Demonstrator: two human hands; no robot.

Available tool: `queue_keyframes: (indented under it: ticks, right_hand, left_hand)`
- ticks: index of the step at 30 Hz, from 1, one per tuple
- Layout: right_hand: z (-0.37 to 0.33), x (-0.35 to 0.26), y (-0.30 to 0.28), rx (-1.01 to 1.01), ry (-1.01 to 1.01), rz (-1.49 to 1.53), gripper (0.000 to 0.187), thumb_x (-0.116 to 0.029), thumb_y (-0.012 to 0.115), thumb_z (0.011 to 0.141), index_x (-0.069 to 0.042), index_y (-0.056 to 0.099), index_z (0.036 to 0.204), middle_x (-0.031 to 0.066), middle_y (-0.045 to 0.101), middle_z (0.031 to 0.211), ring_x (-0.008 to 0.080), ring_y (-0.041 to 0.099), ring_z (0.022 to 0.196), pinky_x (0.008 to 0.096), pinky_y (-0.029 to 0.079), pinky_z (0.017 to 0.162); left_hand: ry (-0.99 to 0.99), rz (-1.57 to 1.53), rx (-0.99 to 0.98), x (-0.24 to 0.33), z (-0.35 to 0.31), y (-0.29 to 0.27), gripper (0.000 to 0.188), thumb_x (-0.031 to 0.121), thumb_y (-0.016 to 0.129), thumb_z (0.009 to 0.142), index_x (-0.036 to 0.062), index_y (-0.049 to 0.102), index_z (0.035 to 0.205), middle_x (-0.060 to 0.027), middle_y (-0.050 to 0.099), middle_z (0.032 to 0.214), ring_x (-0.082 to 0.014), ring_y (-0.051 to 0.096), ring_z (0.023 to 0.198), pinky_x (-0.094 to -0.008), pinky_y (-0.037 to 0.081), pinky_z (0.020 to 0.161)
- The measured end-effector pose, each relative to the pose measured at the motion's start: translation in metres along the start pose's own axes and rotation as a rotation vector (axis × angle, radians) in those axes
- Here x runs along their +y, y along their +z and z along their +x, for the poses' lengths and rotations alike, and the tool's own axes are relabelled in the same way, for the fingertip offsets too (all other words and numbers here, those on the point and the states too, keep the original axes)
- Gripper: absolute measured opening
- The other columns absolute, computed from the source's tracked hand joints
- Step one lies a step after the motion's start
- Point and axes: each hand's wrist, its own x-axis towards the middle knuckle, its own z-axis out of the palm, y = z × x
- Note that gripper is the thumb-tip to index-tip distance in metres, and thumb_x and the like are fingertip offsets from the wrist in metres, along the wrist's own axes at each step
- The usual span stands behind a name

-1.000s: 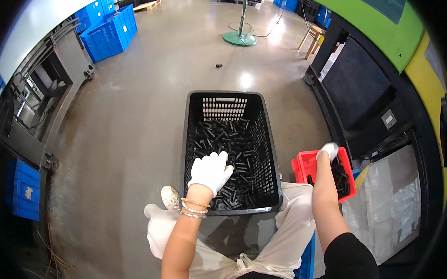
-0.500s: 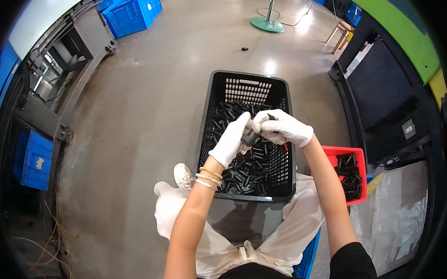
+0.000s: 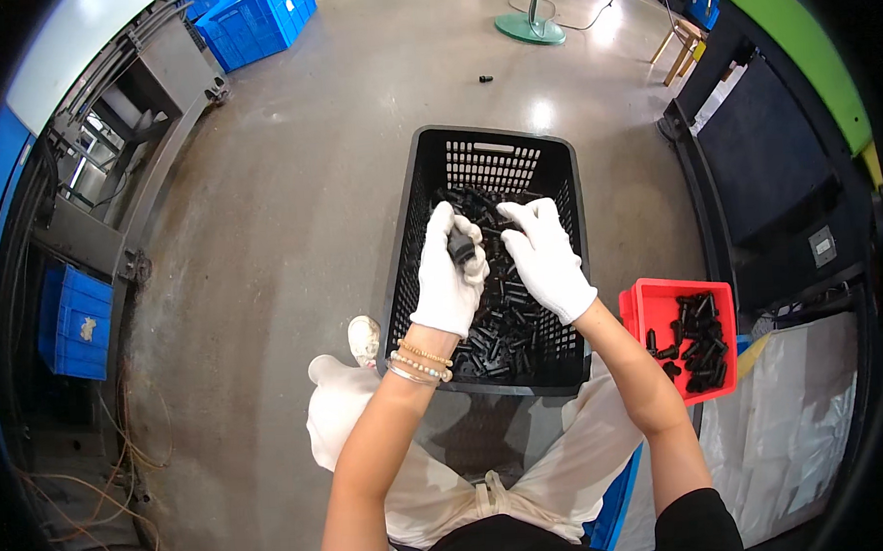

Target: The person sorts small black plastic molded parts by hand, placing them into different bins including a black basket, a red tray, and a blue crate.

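My left hand (image 3: pixel 449 280), in a white glove, is closed around a dark cylindrical plastic part (image 3: pixel 462 248), with its palm side turned up. Just to its right, my gloved right hand (image 3: pixel 547 261) has its thumb and fingers apart, and I see nothing between them. Both hands are over a black slatted plastic basket (image 3: pixel 501 386). Inside lie many small black tubular parts (image 3: pixel 508 322), partly hidden by my hands. A red bin (image 3: pixel 639 289) stands to the right by my right forearm, with more black fittings (image 3: pixel 703 343) in it.
One black part (image 3: pixel 485 79) lies on the floor beyond the basket. A green round stand base (image 3: pixel 529 29) is farther off. Blue crates (image 3: pixel 258 27) stand at the far left, another blue box (image 3: pixel 75 321) nearer left. Machine frames line both sides; cables (image 3: pixel 106 497) trail at lower left.
My hands have come apart: the left has moved slightly left with the dark part, and the right has let go and opened. The view has shifted a little.
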Motion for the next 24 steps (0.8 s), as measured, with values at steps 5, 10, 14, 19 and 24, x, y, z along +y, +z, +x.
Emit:
queue_keyframes:
  ticks: [5,10,14,19,24]
  right_hand:
    - [-0.008,-0.018,-0.01,0.131,-0.186,0.147,0.02,-0.015,0.054,0.087,-0.006,0.056,0.105,0.015,0.056,0.089,0.0312,0.06,0.077,0.0381,0.05,0.067]
    - [-0.023,-0.04,-0.025,0.071,-0.213,-0.169,0.011,-0.012,0.058,0.084,-0.01,0.057,0.094,0.0105,0.06,0.074,0.0308,0.06,0.062,0.0372,0.049,0.054]
    - [-0.026,-0.042,-0.029,0.042,-0.225,-0.266,0.016,-0.007,0.06,0.08,-0.008,0.058,0.096,0.0114,0.06,0.076,0.0299,0.061,0.064,0.0369,0.049,0.055]
    - [-0.029,-0.039,-0.028,0.005,-0.22,-0.341,0.017,-0.009,0.06,0.08,-0.009,0.056,0.097,0.0101,0.059,0.073,0.0287,0.061,0.063,0.0374,0.049,0.053]
    - [-0.029,-0.035,-0.024,0.055,-0.278,-0.378,0.012,-0.016,0.06,0.079,-0.012,0.051,0.086,0.0059,0.053,0.063,0.0238,0.059,0.052,0.0359,0.046,0.044]
  left_hand:
    - [0.348,0.465,-0.072,0.005,-0.009,0.009,0.034,0.04,0.044,0.095,0.0104,0.051,0.08,-0.0028,0.056,0.068,-0.0066,0.045,0.044,-0.0203,0.029,0.035]
    - [0.88,0.926,0.0,-0.002,-0.017,0.017,0.033,0.031,0.052,0.093,0.0013,0.054,0.079,-0.0043,0.051,0.055,-0.0122,0.048,0.048,-0.0283,0.038,0.045]
    - [1.013,1.025,-0.032,-0.005,-0.02,0.02,0.032,0.03,0.052,0.093,0.001,0.052,0.079,-0.0075,0.05,0.056,-0.0167,0.048,0.048,-0.0307,0.039,0.047]
    - [0.972,1.052,0.002,-0.008,-0.023,0.021,0.033,0.028,0.051,0.094,0.0015,0.048,0.075,-0.0093,0.049,0.055,-0.0207,0.049,0.047,-0.0322,0.04,0.047]
    - [0.943,1.058,0.053,-0.011,-0.02,0.021,0.034,0.029,0.051,0.094,0.0006,0.049,0.076,-0.01,0.049,0.054,-0.0238,0.049,0.046,-0.0341,0.039,0.046]
